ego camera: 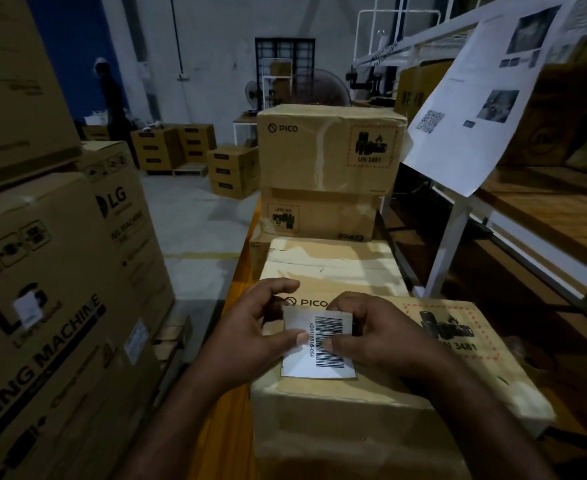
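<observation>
A white barcode label (pixel 320 355) is held just above the top of a brown PICO carton (pixel 423 375) in front of me. My left hand (pixel 250 337) pinches the label's left side between thumb and fingers. My right hand (pixel 378 337) pinches its right side, thumb on the barcode. The carton carries a red-bordered UN 3481 battery mark to the right of my hands. Whether the label touches the carton I cannot tell.
More PICO cartons (pixel 330 150) are stacked behind it. Large LG washing machine boxes (pixel 60 289) line the left. A white metal rack (pixel 458 230) with a hanging printed sheet (pixel 475 98) stands at right. Small cartons (pixel 229 171) sit on the far floor, near a person (pixel 112 98).
</observation>
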`<state>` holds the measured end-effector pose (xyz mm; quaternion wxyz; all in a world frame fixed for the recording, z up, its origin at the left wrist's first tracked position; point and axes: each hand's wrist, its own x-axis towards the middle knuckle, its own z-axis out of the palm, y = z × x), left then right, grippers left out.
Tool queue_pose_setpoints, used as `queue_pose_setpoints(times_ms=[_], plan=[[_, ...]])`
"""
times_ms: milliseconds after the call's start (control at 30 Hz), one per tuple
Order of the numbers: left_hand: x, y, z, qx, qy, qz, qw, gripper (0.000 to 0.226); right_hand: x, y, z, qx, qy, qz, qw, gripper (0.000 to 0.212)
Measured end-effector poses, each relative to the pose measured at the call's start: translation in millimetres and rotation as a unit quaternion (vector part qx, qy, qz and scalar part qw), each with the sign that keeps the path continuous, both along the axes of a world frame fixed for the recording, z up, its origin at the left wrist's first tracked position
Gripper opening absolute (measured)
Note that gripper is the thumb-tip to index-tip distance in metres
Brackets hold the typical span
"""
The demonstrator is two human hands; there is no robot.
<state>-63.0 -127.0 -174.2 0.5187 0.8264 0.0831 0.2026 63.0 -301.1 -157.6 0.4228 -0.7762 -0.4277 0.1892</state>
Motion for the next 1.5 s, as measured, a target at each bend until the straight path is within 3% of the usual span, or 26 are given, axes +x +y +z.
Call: queue_pose_setpoints(times_ms=[233, 467, 600, 767, 1000, 1100, 1200, 1500], plan=[[-1, -3, 13, 0.097, 0.062, -0.042, 0.992, 0.020, -5, -3, 2, 0.028, 0.032, 0.016, 0.999, 0.016], [-8, -7, 10, 0.088, 0.039, -0.034, 0.995, 0.012, -6, -6, 5, 0.039, 0.060, 0.022, 0.997, 0.021], [-10, -7, 7, 0.079, 0.003, -0.038, 0.996, 0.004, -6, -5, 6, 0.028, 0.018, 0.038, 0.999, 0.025], [-17, -10, 6, 0.053, -0.014, -0.034, 0.998, 0.008, -4, -5, 10, -0.015, -0.054, 0.081, 0.995, 0.017], [-25, -18, 14, -0.054, 0.020, 0.003, 0.998, 0.049, -11, -10, 14, 0.026, 0.061, 0.073, 0.995, 0.015], [-28, -21, 20, -0.008, 0.040, -0.026, 0.999, 0.032, -14, -12, 15, 0.027, 0.090, 0.076, 0.993, 0.025], [-29, -27, 27, 0.009, 0.048, -0.037, 0.998, 0.030, -16, -14, 18, 0.027, 0.095, 0.082, 0.992, 0.029], [-31, -33, 30, -0.020, -0.003, -0.020, 1.000, 0.026, -14, -18, 19, 0.067, 0.114, 0.076, 0.988, 0.015]])
